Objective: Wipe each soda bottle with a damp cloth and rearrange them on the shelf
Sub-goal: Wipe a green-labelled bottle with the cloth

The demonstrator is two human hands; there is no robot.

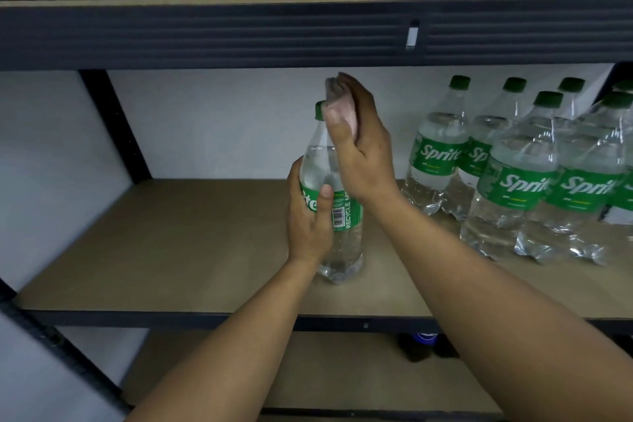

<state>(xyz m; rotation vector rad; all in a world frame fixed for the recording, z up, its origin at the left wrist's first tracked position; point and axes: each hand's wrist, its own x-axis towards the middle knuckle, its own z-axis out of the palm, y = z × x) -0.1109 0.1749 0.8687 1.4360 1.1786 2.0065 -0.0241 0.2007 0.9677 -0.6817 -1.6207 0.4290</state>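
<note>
Both hands are on one bottle (337,202) standing upright mid-shelf (178,250) — left hand (308,219) wrapped around the green label, thumb across the front. Right hand (359,144) is up at the neck, fingers curled round a pinkish cloth (340,110) pressed against the cap. More bottles (534,168) are bunched together off to the right.

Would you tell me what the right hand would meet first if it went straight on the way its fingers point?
The right hand, holding the cloth, points up: likely the upper shelf's dark beam, though depth is unclear.
</note>
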